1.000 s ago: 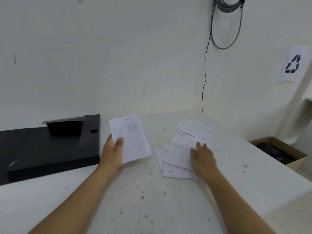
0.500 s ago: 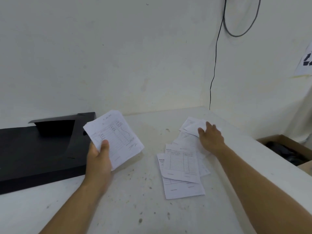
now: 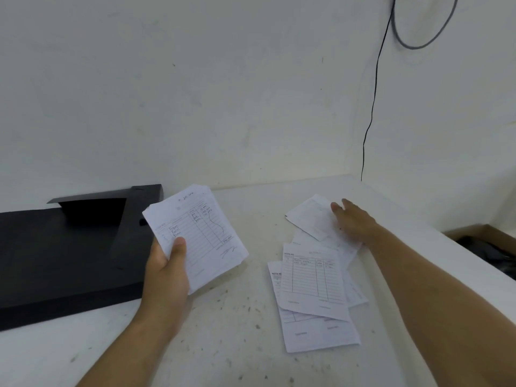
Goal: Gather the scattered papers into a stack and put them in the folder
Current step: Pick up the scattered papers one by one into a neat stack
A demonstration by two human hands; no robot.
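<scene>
Honestly, the risk I saw was in the loose papers: thin slips overlapping in a ragged fan on the surface, so a careless sweep could slide one off the right edge toward the box below, or crease a corner. My right hand lay flat, fingers straight, on the farthest slip; dragging it could drag its neighbours crooked. My left hand gripped the stack by one lower corner, thumb on top, held above the surface, and a hold that loose could let sheets fan out. They were small white printed forms with ruled columns and handwriting. The folder, black, lay open at the left.
</scene>
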